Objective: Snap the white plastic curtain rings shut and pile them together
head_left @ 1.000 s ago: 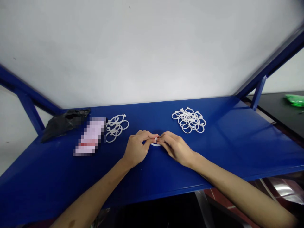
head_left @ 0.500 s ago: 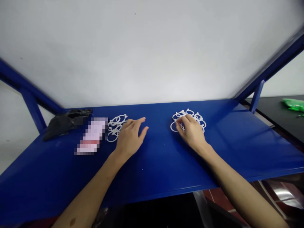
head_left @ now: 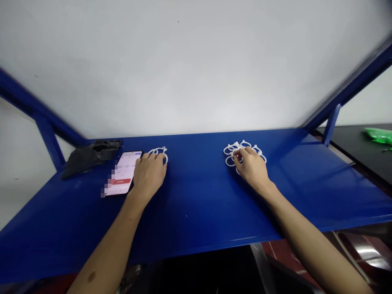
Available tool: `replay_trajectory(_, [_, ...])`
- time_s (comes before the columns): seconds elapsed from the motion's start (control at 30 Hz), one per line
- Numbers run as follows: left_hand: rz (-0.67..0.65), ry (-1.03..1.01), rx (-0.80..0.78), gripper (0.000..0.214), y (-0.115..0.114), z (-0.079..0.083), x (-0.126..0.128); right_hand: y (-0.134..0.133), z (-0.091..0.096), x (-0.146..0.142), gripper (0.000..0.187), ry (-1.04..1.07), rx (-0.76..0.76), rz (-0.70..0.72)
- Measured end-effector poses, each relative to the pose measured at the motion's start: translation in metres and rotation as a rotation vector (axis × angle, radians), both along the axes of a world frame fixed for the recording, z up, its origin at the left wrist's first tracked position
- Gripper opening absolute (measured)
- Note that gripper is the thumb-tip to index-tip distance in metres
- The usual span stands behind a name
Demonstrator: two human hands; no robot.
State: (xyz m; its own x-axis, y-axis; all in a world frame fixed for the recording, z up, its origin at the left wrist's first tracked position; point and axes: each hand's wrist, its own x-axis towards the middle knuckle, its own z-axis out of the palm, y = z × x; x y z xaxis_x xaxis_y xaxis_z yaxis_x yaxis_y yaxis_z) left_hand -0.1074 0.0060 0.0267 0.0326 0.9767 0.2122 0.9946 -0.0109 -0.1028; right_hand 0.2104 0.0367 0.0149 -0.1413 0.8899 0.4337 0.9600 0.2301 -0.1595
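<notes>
My left hand [head_left: 149,171] lies over a small group of white curtain rings [head_left: 158,149], its fingers curled down and closed among them. The palm and fingers hide most of that group, and the fingertips do not show. On the right, my right hand [head_left: 251,165] is bent over a second heap of white curtain rings [head_left: 230,150], thumb and fingers closed in at a ring. These rings are thin plastic circles with small eyelets, lying flat and overlapping. Part of this heap is hidden under the hand.
Beside my left hand lies a phone [head_left: 121,175] with a lit timer screen. A crumpled black plastic bag [head_left: 88,157] sits farther left. The blue tabletop [head_left: 196,196] meets a white wall, with blue slanted braces at both sides. A green bag [head_left: 379,134] rests on a black table at right.
My left hand has moved left from beside its rings to over them, and its spread fingers have curled down. My right hand stays at its heap, with the fingers slightly shifted.
</notes>
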Motion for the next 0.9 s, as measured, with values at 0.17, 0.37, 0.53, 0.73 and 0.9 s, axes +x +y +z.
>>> replay_trajectory(0.17, [-0.010, -0.094, 0.035, 0.034, 0.001, 0.001, -0.001, -0.002, 0.003, -0.001, 0.018, 0.026, 0.015, 0.002])
replay_trajectory(0.37, [-0.002, -0.088, 0.034, 0.033, 0.003, -0.005, -0.004, -0.003, -0.003, -0.001, 0.021, 0.062, 0.083, 0.054])
replay_trajectory(0.53, [0.060, -0.098, 0.112, 0.035, 0.005, -0.003, -0.006, -0.004, -0.011, -0.005, 0.024, 0.107, 0.066, 0.231])
replay_trajectory(0.73, [0.061, -0.052, 0.103, 0.031, 0.000, 0.003, 0.002, -0.019, -0.016, -0.027, 0.023, 0.073, -0.061, 0.494])
replay_trajectory(0.9, [0.033, -0.036, 0.119, 0.036, 0.000, -0.001, 0.011, -0.028, -0.003, -0.038, 0.024, -0.021, -0.004, 0.507])
